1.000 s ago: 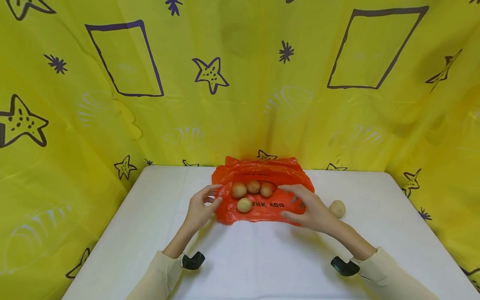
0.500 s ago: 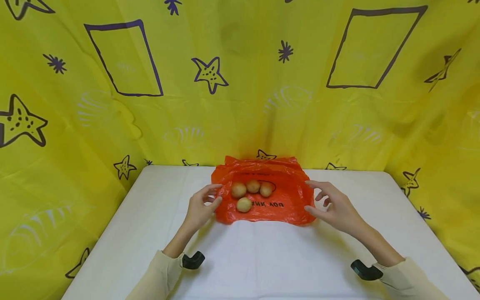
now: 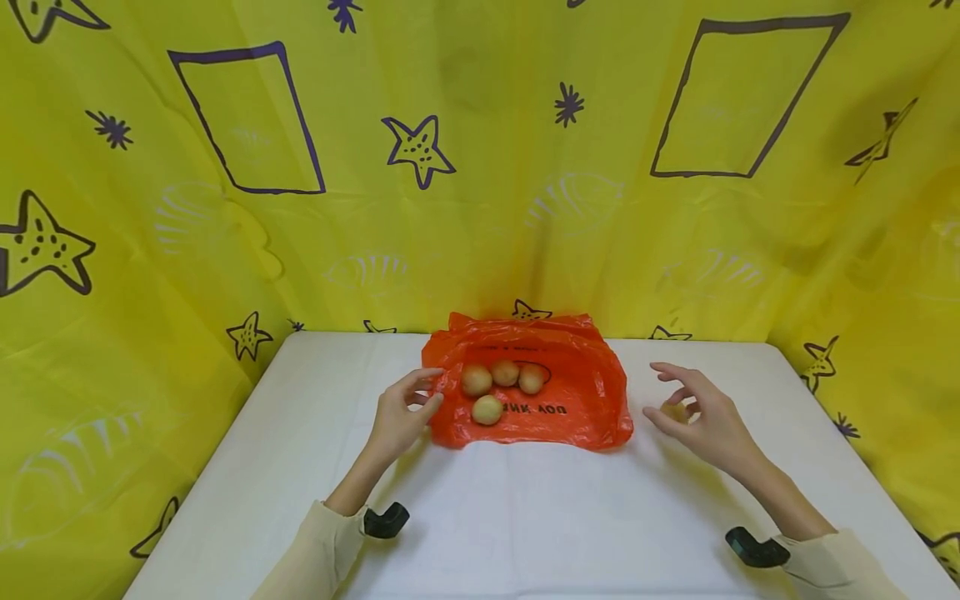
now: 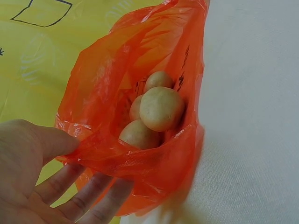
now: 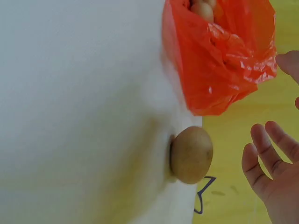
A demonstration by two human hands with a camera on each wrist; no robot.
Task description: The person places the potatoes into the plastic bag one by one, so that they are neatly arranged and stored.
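A red plastic bag lies at the back middle of the table, its mouth spread toward me. Several potatoes rest inside it, toward its left. My left hand holds the bag's left rim; in the left wrist view, the fingers lie partly behind the thin film. My right hand hovers right of the bag, fingers apart, holding nothing. A loose potato sits on the table near that hand, and in the head view the fingers mostly hide it.
A white cloth covers the table. Yellow curtains with starfish drawings hang behind the table and along both sides. Black camera mounts are strapped at both wrists.
My right hand has moved right, from over the bag's right side to the loose potato, now mostly hidden by it. The left hand and the bagged potatoes have stayed put.
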